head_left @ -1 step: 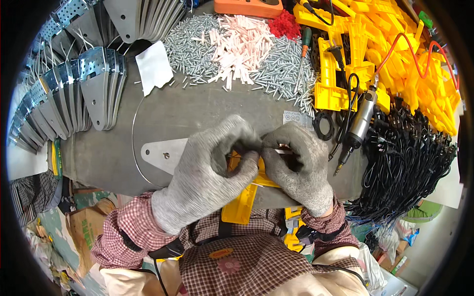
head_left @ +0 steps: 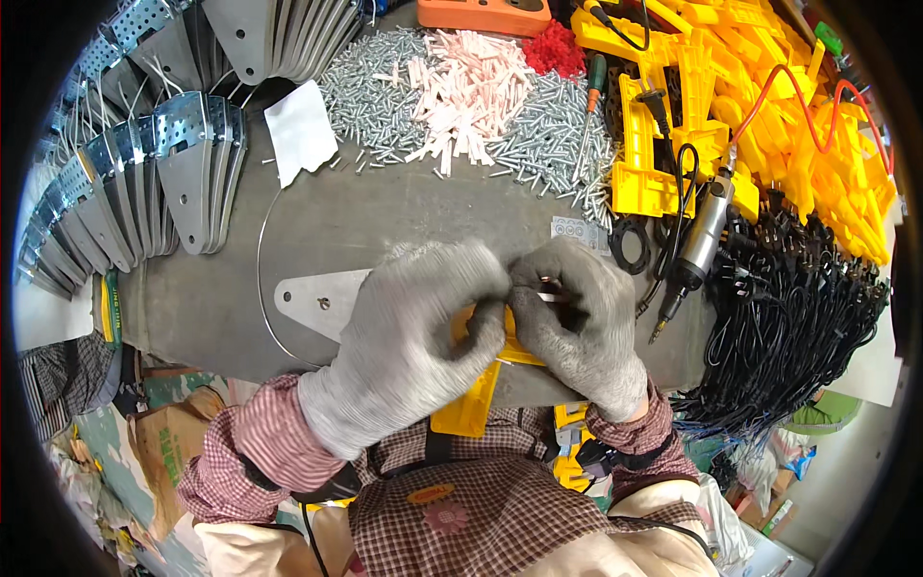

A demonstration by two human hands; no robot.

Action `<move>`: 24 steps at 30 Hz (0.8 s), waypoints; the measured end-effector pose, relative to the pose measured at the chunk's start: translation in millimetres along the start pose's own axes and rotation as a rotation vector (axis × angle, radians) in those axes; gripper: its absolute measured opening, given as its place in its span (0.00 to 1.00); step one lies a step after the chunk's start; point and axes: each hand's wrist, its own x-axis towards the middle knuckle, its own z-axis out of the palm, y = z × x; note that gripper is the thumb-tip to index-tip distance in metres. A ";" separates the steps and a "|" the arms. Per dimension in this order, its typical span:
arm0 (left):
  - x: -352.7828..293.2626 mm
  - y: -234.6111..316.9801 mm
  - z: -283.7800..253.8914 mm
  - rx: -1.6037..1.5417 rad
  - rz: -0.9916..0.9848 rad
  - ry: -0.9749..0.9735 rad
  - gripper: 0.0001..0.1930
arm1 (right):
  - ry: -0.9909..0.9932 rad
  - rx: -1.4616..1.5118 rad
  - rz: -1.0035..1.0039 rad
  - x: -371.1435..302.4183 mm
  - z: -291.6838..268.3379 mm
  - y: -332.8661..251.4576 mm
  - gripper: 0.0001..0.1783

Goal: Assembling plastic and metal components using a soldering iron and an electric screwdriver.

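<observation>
Left hand (head_left: 404, 341) and right hand (head_left: 608, 337), both gloved (apparently in contact), at a yellow part (head_left: 466, 409).

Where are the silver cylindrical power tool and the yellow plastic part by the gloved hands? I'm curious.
Silver cylindrical power tool (head_left: 708, 231): head view, on its metal barrel.
Yellow plastic part (head_left: 466, 405): head view, on its lower, uncovered end.

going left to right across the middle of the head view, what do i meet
Stacked metal brackets → flat metal plate → left gloved hand → right gloved hand → power driver → black cables
</observation>
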 end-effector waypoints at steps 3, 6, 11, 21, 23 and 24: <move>-2.3 -3.5 -2.5 0.713 0.497 0.003 0.14 | -0.133 0.342 0.315 4.4 -1.7 -2.6 0.08; 2.3 -3.4 -13.7 0.345 0.202 -0.117 0.16 | -0.143 0.369 0.306 4.0 2.8 2.0 0.07; 5.5 -3.2 -24.4 -0.406 -0.312 -0.125 0.14 | -0.031 0.123 -0.102 5.4 9.8 -0.4 0.07; 0.9 -10.2 -11.8 -0.354 -0.259 -0.056 0.13 | 0.058 -0.120 -0.222 -0.2 9.1 -4.8 0.08; 2.0 -8.8 -8.2 -0.076 0.024 -0.040 0.14 | -0.014 -0.057 0.004 -2.4 5.9 -13.2 0.11; 3.2 -6.6 -13.4 0.178 0.161 -0.079 0.13 | -0.055 -0.029 0.108 2.5 3.8 -17.1 0.12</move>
